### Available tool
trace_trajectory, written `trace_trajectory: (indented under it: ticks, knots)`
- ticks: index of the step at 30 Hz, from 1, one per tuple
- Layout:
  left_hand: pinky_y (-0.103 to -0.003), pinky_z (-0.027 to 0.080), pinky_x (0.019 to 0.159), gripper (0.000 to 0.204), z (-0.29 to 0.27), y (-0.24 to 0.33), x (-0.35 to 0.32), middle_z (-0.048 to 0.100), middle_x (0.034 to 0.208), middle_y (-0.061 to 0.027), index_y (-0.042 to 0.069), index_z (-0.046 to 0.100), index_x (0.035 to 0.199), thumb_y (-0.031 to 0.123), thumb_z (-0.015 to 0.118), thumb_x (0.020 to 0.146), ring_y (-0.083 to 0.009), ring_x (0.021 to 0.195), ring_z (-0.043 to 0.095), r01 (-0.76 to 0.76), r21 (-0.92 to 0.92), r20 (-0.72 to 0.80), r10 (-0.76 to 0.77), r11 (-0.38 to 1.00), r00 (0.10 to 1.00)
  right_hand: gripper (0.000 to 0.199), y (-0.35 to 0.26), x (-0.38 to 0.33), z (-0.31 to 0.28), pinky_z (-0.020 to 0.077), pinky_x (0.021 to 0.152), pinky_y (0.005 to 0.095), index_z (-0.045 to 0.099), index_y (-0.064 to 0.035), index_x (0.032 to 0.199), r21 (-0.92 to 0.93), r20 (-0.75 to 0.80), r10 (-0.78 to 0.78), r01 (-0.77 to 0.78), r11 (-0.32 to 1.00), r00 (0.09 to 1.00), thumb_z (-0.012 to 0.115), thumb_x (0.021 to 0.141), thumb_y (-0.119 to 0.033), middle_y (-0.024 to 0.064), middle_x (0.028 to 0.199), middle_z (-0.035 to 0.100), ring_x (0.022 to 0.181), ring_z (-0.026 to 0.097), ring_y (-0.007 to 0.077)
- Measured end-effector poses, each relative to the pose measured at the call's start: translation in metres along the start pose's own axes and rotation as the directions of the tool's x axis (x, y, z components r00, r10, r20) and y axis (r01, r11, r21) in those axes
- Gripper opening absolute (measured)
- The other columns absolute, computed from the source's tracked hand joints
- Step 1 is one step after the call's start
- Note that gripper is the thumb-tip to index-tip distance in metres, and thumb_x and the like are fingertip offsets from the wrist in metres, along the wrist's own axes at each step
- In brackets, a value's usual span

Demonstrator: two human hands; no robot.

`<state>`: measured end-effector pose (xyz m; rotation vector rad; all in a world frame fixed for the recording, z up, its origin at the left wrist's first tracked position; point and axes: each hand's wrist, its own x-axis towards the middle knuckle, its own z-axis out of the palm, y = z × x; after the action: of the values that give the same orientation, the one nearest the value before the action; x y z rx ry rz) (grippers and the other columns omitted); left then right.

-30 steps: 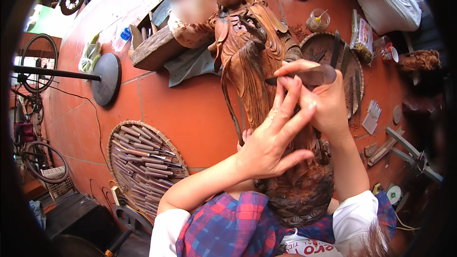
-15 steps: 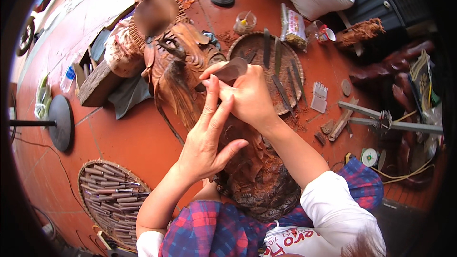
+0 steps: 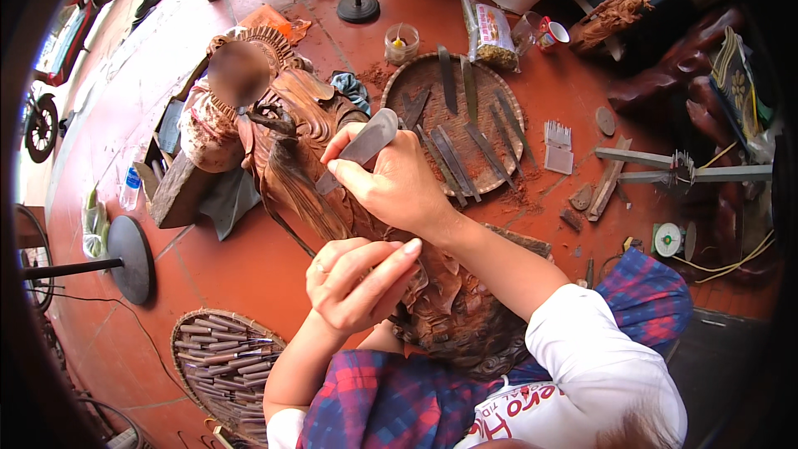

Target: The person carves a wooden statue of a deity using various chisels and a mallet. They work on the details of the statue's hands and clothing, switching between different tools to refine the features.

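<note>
A large brown carved wooden statue (image 3: 287,145) lies across my lap and the red floor, its head end toward the upper left. My right hand (image 3: 391,183) is closed around a flat grey metal carving tool (image 3: 362,145), blade end pointing down-left against the carved folds. My left hand (image 3: 353,283) rests below it on the statue's lower part, fingers curled and pinched together, a ring on one finger; nothing shows in it.
A round woven tray (image 3: 416,83) with several chisels sits behind the statue. Another woven tray (image 3: 224,362) of tools lies at lower left. A wood block (image 3: 174,191), plastic bottle (image 3: 130,187), stand bases, wood scraps and a tape roll (image 3: 667,239) lie around.
My view has swung, so the statue now sits further left. My left hand has dropped away from my right hand to the statue's lower part. My right hand still grips the tool.
</note>
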<state>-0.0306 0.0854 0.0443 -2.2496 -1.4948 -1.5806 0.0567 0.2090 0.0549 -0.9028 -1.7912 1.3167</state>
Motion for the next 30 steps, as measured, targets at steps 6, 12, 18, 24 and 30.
trace_trajectory:
  ticks: [6, 12, 18, 24, 30]
  knots:
    - [-0.03, 0.054, 0.065, 0.032, 0.016, -0.002, 0.011, 0.067, 0.09, -0.0059, 0.003, 0.073, 0.102, 0.003, 0.08, 0.071, -0.0204, 0.078, 0.067, -0.048, -0.097, -0.008, 0.047, 0.994, 0.999, 0.011, 0.008, -0.001, 0.003, 0.0524, 0.062, 0.0318, 0.068, 0.0003, 0.085, -0.01, -0.014, 0.03, -0.03, 0.999, 0.999, 0.063, 0.082, -0.009, 0.0112, 0.07, 0.069, 0.066, 0.068, 0.0158]
    - [-0.029, 0.053, 0.057, 0.022, 0.022, 0.01, 0.023, 0.067, 0.076, -0.0079, 0.003, 0.069, 0.083, 0.003, 0.086, 0.07, -0.0211, 0.066, 0.066, 0.157, -0.091, -0.031, -0.161, 0.983, 0.987, 0.011, 0.018, 0.001, 0.002, 0.0523, 0.06, 0.0328, 0.068, -0.0018, 0.084, -0.025, -0.029, 0.002, -0.002, 1.0, 1.0, 0.062, 0.081, -0.01, 0.0111, 0.068, 0.068, 0.063, 0.068, 0.0183]
    - [-0.027, 0.052, 0.057, 0.024, 0.017, 0.02, 0.034, 0.068, 0.074, -0.0076, 0.003, 0.067, 0.08, 0.0, 0.086, 0.068, -0.0173, 0.064, 0.066, 0.288, -0.009, 0.037, -0.288, 0.957, 0.957, 0.008, 0.017, 0.0, 0.004, 0.0519, 0.058, 0.0347, 0.067, -0.0027, 0.082, -0.023, -0.055, -0.017, 0.016, 1.0, 0.998, 0.063, 0.08, -0.01, 0.0116, 0.066, 0.067, 0.06, 0.067, 0.0219]
    - [-0.026, 0.05, 0.053, 0.023, 0.014, 0.026, 0.036, 0.065, 0.072, -0.0068, 0.003, 0.062, 0.078, 0.001, 0.084, 0.07, -0.0155, 0.059, 0.063, 0.371, -0.004, 0.03, -0.371, 0.929, 0.928, 0.008, 0.017, -0.001, 0.005, 0.0523, 0.058, 0.0352, 0.067, -0.0017, 0.08, -0.042, -0.072, -0.058, 0.055, 0.998, 0.996, 0.063, 0.079, -0.009, 0.0126, 0.066, 0.067, 0.059, 0.067, 0.0232]
    - [-0.027, 0.047, 0.051, 0.029, 0.015, 0.023, 0.035, 0.059, 0.071, -0.005, 0.005, 0.056, 0.079, 0.003, 0.083, 0.07, -0.0151, 0.057, 0.058, 0.338, -0.089, -0.019, -0.341, 0.937, 0.94, 0.009, 0.016, -0.002, 0.006, 0.0523, 0.058, 0.0356, 0.067, -0.0008, 0.079, -0.041, -0.076, -0.064, 0.061, 0.997, 0.995, 0.063, 0.079, -0.009, 0.0133, 0.066, 0.067, 0.059, 0.067, 0.0235]
